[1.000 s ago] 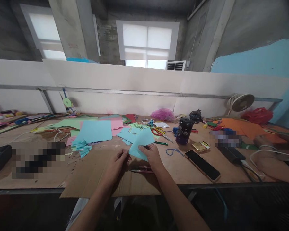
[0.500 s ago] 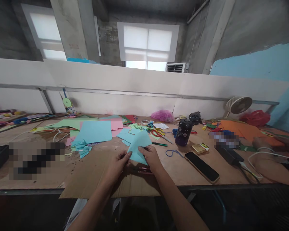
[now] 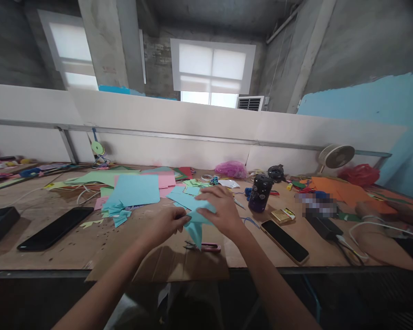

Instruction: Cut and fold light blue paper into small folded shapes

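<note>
A piece of light blue paper [image 3: 194, 233], folded to a downward point, is held up over the brown cardboard sheet [image 3: 151, 261]. My left hand [image 3: 169, 224] is closed, pinching the paper's left edge between thumb and fingers. From the right, my right hand [image 3: 225, 211] grips it, thumb on the near side and fingers reaching across the top. Below the paper's tip lies a small pink-handled tool [image 3: 210, 248] with metal jaws. More light blue paper pieces [image 3: 179, 197] lie just beyond my hands, partly hidden by them.
To the left are a large blue sheet [image 3: 137, 189], crumpled blue scraps [image 3: 117, 213] and a black phone [image 3: 57, 229]. To the right stand a dark tumbler [image 3: 261, 195], a gold box [image 3: 282, 215] and another phone [image 3: 285, 241]. Another person's arm [image 3: 382, 238] rests at far right.
The paper has turned, its point now facing down toward me. My right hand has lifted and spread over its top. The pink-handled tool below is now more exposed.
</note>
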`<state>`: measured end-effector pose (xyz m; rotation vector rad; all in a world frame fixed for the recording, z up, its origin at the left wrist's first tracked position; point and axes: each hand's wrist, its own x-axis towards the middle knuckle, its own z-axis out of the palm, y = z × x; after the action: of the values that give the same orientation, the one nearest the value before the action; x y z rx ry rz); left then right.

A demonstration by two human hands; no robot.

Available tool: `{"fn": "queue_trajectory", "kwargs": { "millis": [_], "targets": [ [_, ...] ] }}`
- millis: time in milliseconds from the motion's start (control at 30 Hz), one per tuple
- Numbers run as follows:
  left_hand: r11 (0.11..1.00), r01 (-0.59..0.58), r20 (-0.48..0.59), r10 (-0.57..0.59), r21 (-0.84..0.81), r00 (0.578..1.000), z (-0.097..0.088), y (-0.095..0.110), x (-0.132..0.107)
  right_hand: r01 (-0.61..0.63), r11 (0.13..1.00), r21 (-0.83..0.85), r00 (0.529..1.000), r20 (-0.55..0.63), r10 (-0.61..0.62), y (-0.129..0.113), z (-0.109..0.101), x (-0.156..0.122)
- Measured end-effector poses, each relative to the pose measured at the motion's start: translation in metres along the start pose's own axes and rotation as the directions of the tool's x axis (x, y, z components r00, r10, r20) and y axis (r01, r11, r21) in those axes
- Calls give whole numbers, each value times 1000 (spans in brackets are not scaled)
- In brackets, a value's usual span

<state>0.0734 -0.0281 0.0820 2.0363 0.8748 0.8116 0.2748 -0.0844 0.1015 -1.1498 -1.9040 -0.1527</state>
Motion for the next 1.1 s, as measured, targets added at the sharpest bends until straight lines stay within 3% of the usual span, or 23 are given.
{"fn": "queue_trajectory", "kwargs": {
  "millis": [100,300,467,600,667,767,833,933,1000,1100],
  "targets": [
    [989,-52,38,47,140,998,-7,12,0,70,997,-36,980,187,-62,-7,9,6],
    [939,-97,117,61,331,991,-23,29,-4,35,999,17,961,275,-38,-3,18,9],
    [968,-86,131,56,236,990,-28,26,-8,-27,987,160,958,285,-20,1,5,12],
    [989,15,131,-34,144,991,-36,10,-10,-182,950,252,972,190,136,24,-2,8],
    [996,61,40,-63,63,997,-37,-3,-9,-299,882,365,951,38,306,36,2,5],
    [990,73,-185,-94,-120,978,-27,-20,-4,-379,707,598,812,-151,563,39,22,0],
    [976,22,-317,-92,-217,944,-14,-28,0,-391,555,734,738,-110,666,30,43,-3],
    [947,-16,-418,-126,-321,899,10,-33,3,-530,319,786,640,125,758,14,75,-8],
    [930,-28,-440,-147,-367,886,24,-36,2,-591,249,767,620,234,749,8,89,-12],
    [903,-16,-442,-195,-430,876,38,-41,0,-552,268,789,675,235,699,10,99,-19]
  ]
}}
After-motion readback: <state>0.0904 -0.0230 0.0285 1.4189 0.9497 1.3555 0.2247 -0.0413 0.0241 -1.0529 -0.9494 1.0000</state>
